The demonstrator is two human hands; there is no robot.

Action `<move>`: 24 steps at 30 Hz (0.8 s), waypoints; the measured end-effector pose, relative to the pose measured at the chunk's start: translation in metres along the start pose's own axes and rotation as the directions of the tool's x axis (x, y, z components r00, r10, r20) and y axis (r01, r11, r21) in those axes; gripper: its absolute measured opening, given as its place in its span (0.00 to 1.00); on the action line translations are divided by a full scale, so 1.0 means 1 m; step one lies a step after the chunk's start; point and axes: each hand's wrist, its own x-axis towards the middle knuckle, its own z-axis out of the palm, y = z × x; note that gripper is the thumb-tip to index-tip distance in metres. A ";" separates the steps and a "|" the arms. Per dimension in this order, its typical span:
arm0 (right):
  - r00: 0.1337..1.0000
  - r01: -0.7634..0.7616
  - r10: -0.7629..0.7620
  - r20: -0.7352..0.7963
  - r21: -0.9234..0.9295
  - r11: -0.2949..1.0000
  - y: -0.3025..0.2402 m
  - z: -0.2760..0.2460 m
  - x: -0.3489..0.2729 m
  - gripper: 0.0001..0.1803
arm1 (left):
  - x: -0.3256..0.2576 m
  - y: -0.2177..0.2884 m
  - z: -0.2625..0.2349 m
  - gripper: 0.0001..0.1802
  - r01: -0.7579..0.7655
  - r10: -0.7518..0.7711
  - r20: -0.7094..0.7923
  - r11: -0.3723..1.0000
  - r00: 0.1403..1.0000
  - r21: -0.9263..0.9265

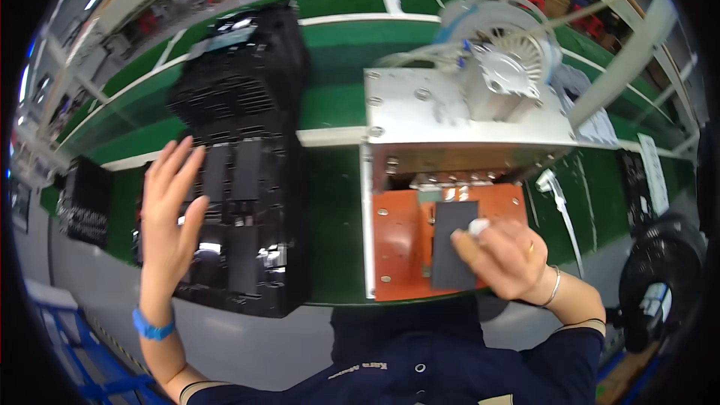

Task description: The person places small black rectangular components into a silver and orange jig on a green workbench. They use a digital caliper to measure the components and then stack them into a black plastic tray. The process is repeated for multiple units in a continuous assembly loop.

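Observation:
My left hand (171,206) is open, fingers spread, at the left side of a black plastic housing (281,180). Dark rectangular strips (246,169) lie along the top of that housing. My right hand (514,255) is closed, its fingertips over the right part of a dark grey rectangular pad (453,262). Something small and white (478,226) shows at those fingertips; whether it is a finger cover or a separate piece, I cannot tell. Under the pad is the orange plate (397,244) of a metal machine. My fingers hide part of the pad's right edge.
The machine's silver top (405,109) carries a metal motor block (506,79), with a large round fan-like part (525,49) behind. A white tool or hose (559,206) lies to the right. Another black box (84,199) sits far left on the green bench (334,217).

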 end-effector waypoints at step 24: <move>0.857 -0.487 0.411 0.310 0.230 0.842 0.011 0.034 -0.016 0.19 | 0.029 0.165 0.100 0.40 -0.637 0.798 0.415 0.600 0.437 -0.484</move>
